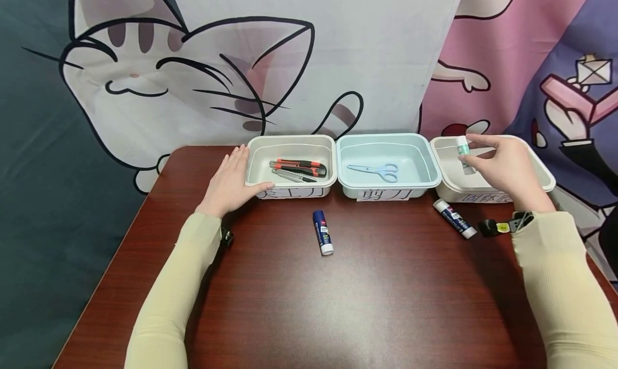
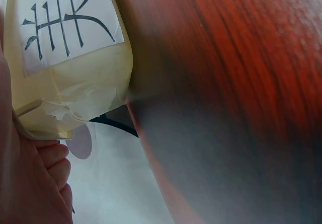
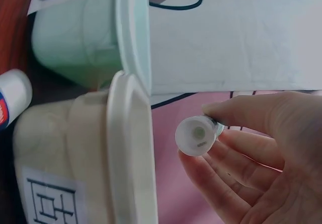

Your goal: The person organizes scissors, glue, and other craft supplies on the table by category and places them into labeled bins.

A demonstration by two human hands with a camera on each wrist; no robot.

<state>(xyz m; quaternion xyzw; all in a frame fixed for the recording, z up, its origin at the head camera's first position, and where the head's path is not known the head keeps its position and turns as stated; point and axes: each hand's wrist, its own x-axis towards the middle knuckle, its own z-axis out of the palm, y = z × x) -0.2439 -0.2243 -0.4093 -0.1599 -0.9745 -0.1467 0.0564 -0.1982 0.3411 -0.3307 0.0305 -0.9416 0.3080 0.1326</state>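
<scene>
My right hand (image 1: 507,165) pinches a small glue stick with a white cap and pale green label (image 1: 463,148) between thumb and fingers, above the right beige bin (image 1: 543,177). In the right wrist view the round white end of the glue stick (image 3: 192,136) faces the camera, beside the bin's rim. At the far left, my left hand (image 1: 229,180) rests against the side of the left beige bin (image 1: 256,168), fingers extended along it and thumb at its front rim. Several utility knives (image 1: 299,168) lie in that bin. Blue scissors (image 1: 379,170) lie in the middle light-blue bin (image 1: 347,182).
On the brown table (image 1: 386,294) lie two dark-blue glue sticks, one mid-table (image 1: 323,233) and another (image 1: 455,219) before the right bin. Paper labels with handwritten characters (image 1: 383,194) mark the bin fronts. A printed cloth (image 1: 376,47) hangs behind the bins.
</scene>
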